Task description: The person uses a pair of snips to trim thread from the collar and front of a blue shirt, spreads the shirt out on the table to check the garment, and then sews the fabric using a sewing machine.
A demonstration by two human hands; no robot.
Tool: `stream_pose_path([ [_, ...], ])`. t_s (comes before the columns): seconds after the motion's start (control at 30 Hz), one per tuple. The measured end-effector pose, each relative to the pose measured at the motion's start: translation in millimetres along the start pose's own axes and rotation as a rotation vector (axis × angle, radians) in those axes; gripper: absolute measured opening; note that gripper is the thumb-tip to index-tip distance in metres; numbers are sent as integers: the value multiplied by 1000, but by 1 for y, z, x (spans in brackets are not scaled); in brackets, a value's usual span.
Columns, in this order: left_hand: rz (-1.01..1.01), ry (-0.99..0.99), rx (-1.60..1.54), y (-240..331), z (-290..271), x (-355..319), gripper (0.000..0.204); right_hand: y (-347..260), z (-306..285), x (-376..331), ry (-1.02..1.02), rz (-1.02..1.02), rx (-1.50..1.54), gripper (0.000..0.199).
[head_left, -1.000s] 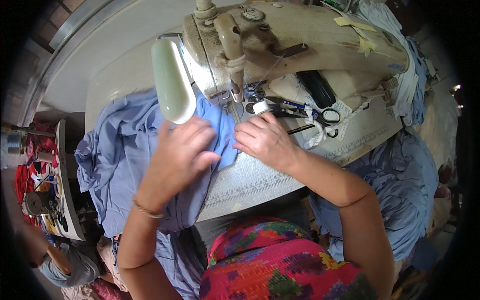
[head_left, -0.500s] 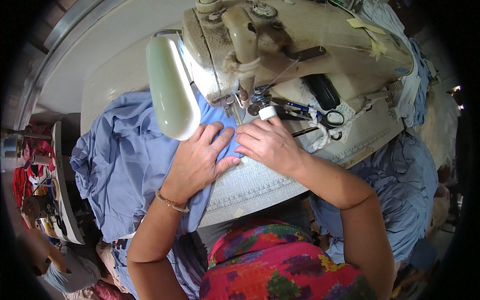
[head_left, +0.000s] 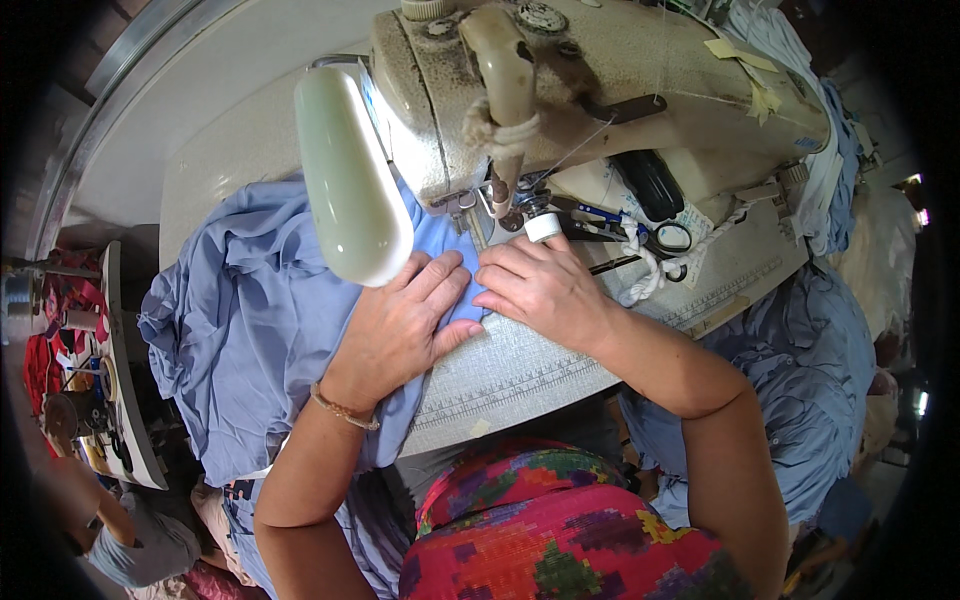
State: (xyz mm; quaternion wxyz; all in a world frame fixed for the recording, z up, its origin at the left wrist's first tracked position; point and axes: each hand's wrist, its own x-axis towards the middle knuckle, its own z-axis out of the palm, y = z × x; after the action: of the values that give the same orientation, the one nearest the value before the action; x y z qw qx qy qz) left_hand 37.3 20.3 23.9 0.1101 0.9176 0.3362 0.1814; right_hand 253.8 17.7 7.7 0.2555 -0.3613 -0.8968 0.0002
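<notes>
Multicoloured patterned cloth (head_left: 560,540) fills the near bottom edge, worn by the person I am watching; both bare forearms rise from it toward the table.

Left hand (head_left: 400,325): flat, fingers spread, palm down on the blue fabric (head_left: 250,330). A thin bracelet (head_left: 343,408) sits at that wrist.

Right hand (head_left: 540,290): palm down, fingers extended and close together, fingertips on the fabric edge just in front of the needle area. I cannot tell whether it pinches anything. A small white cylinder (head_left: 543,227) sits just beyond its knuckles.

Blue fabric lies bunched on the left half of the pale work table (head_left: 520,370), draping over the near edge, with one flat part running under both hands to the presser foot (head_left: 497,205).

Beyond the hands: pale green lamp shade (head_left: 350,185), overhanging the fabric. Cream industrial sewing machine (head_left: 600,70) behind it, worn and stained. Black-handled scissors (head_left: 660,235) lie on the machine bed to the right.

More blue garments (head_left: 810,390) hang at far right, off the table.
</notes>
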Motion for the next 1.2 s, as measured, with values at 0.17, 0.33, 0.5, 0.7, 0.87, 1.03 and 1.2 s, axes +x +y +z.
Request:
stream_pose_path([
  [0.17, -16, -12, -34, 0, -1, 1, 59, 0, -2, 0, -3, 9, 17, 21],
  [0.33, -43, -11, -35, 1, -1, 1, 63, 0, -1, 0, -13, 19, 41, 22],
  [0.5, -64, -3, -28, 0, 2, 1, 64, 0, -2, 1, -28, 25, 35, 22],
  [0.7, -77, -3, -38, 0, 2, 1, 64, 1, 0, -1, -49, 72, 58, 27],
  [0.87, -67, 13, -11, -1, 3, 1, 64, 5, 1, -2, -80, 106, 87, 33],
  [1.03, -70, 19, -4, -1, 4, 0, 64, 6, -3, 2, -85, 82, 84, 34],
  [1.2, -58, 24, 1, -2, 4, 1, 64, 8, 0, 1, -79, 143, 145, 41],
])
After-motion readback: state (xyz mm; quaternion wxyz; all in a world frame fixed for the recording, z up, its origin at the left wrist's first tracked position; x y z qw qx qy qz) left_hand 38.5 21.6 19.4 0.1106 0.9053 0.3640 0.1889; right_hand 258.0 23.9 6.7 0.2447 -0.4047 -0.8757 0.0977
